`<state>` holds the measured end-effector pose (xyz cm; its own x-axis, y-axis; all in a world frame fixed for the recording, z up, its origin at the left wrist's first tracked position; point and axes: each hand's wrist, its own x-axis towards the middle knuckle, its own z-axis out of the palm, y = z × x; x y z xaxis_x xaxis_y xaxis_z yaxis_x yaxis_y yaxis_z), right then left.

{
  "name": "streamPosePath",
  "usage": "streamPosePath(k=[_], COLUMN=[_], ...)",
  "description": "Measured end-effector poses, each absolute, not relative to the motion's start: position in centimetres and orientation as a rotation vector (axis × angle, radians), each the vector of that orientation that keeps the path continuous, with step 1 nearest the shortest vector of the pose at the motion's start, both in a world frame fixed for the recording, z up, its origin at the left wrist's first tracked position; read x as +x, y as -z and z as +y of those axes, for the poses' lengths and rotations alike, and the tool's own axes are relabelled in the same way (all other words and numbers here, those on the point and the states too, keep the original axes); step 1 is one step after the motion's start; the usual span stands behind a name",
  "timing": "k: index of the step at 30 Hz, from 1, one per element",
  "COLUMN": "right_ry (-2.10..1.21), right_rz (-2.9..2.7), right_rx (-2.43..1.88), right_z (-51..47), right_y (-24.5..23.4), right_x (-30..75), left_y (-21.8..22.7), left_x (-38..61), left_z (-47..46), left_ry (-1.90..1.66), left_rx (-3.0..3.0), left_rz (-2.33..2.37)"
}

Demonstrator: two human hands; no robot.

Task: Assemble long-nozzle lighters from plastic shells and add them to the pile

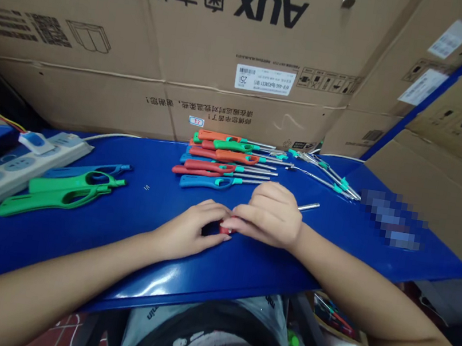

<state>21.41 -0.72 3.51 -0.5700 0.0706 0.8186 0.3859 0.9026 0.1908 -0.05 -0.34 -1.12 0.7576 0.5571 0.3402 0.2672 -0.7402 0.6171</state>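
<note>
A small part of a red object (226,229) shows between the fingertips of both hands, low over the blue table; the rest is hidden, perhaps a gas lighter. My left hand (194,228) pinches it from the left with thumb and fingers. From the right, my right hand (270,213) is curled closed against the same object. A bare metal tube (309,206) pokes out behind the right hand, and its other end is out of sight. Just beyond the hands lies a pile of gas lighters with red, orange, green and blue handles, among them a blue lighter (206,182).
Green lighter handles (56,199) and a blue one lie left, beside a white power strip (19,167). Metal tubes with teal pieces (344,185) lie at the back right. Cardboard (178,61) walls the table's (154,283) back and right sides.
</note>
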Motion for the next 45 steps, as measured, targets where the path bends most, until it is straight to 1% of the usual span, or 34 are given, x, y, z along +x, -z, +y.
streamPosePath(k=[2,5,7,8,11,13,14,18,19,21,24,26,30,32,33,36,38,39,43,45], right_ry=[0.333,-0.022,-0.117,-0.084,0.17,0.235,0.185,-0.307,-0.367,-0.318,-0.025,0.041,-0.279,-0.311,-0.253,0.053,0.137,0.095,-0.293,-0.28], right_rz=[-2.213,-2.223,-2.162,-2.134,-2.121,-2.155,-2.179,-2.196,-2.175,-2.132,-2.13,-2.184,-2.204,-2.144,-2.12,-2.094,-2.14,-2.17,-2.197,-2.152], right_rx=[-0.29,-0.318,-0.323,-0.326,-0.351,-0.363,-0.368,-0.407,-0.407,-0.41,-0.401,-0.382,-0.413,-0.421,-0.416,-0.348,-0.318,-0.331,-0.429,-0.421], right_z=[-0.9,-1.08,-0.97,-0.85,-0.51,-0.5,-0.59,-1.0,-0.99,-0.79,-0.35,-0.28,-0.61,-0.61,-0.52,-0.2,-0.22,-0.33,-0.83,-0.75], right_y=[-3.73,-3.94,-3.82,-3.7,-3.41,-3.51,-3.66,-4.24,-4.23,-4.01,-3.58,-3.59,-4.11,-4.12,-4.02,-3.6,-3.52,-3.58,-3.93,-3.87], right_x=[21.25,20.61,20.41,20.44,20.88,21.07,21.05,20.52,20.42,20.42,20.76,20.91,20.74,20.69,20.74,21.01,21.07,21.02,20.57,20.55], left_y=[1.27,1.55,1.62,1.6,1.35,1.17,1.11,1.08,1.11,1.14,1.1,1.03,0.98,1.03,1.06,1.08,1.03,1.0,0.98,1.04], left_x=[-0.07,-0.08,-0.07,-0.06,0.01,0.05,0.07,0.08,0.07,0.04,0.05,0.07,0.07,0.03,0.02,0.02,0.05,0.06,0.04,0.02], left_z=[-0.29,-0.22,-0.2,-0.21,-0.27,-0.31,-0.32,-0.34,-0.34,-0.34,-0.34,-0.34,-0.32,-0.31,-0.3,-0.31,-0.33,-0.35,-0.37,-0.35], left_ry=[-0.72,-0.741,-0.745,-0.746,-0.726,-0.722,-0.721,-0.716,-0.717,-0.724,-0.712,-0.706,-0.709,-0.701,-0.698,-0.695,-0.707,-0.705,-0.688,-0.695], left_rx=[2.407,2.416,2.418,2.413,2.39,2.387,2.388,2.388,2.389,2.395,2.392,2.384,2.363,2.36,2.362,2.372,2.376,2.376,2.368,2.368], left_rz=[0.619,0.623,0.637,0.64,0.624,0.617,0.619,0.638,0.646,0.657,0.639,0.629,0.628,0.625,0.626,0.621,0.617,0.619,0.63,0.632])
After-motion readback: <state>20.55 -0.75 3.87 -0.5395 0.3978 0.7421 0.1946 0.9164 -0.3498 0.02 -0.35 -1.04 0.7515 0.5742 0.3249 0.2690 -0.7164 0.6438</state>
